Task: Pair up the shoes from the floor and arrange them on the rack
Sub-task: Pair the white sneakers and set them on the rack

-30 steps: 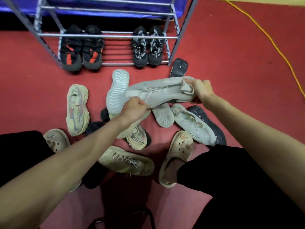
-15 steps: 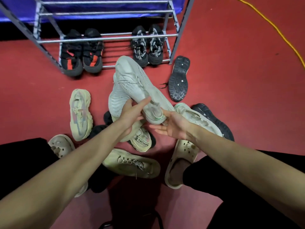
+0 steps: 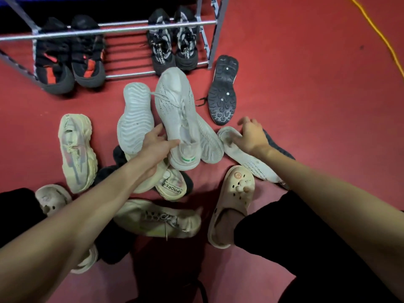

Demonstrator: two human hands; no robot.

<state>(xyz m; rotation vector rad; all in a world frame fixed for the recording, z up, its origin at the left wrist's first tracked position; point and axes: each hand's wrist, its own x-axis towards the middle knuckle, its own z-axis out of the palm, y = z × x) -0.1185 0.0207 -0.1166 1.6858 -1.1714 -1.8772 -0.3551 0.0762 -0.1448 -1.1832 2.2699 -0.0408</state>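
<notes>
We hold one white knit sneaker [image 3: 178, 119] in our left hand [image 3: 156, 145], thumb curled over its collar, its toe pointing at the rack [image 3: 122, 29]. Our right hand [image 3: 251, 136] rests with loosely bent fingers on a second white knit sneaker [image 3: 251, 159] lying to the right; whether it grips it we cannot tell.

On the rack's low shelf stand two pairs: two black-and-red shoes [image 3: 67, 64] on the left, two black-and-white trainers [image 3: 172, 47] on the right. Near the rack's right leg one black shoe [image 3: 224, 90] lies sole up. Two pale soles face up by the held sneaker, one on the left [image 3: 134, 119], one just right of it [image 3: 209, 143].

On the left lies one cream chunky sneaker [image 3: 76, 149]; another cream shoe with a printed insole [image 3: 172, 186] sits under our left wrist. One beige laced shoe [image 3: 157, 219] lies nearest us. We wear two cream clogs, the right [image 3: 231, 202] and the left [image 3: 52, 200]. A yellow cable [image 3: 380, 38] crosses the red floor [image 3: 306, 84] at far right.
</notes>
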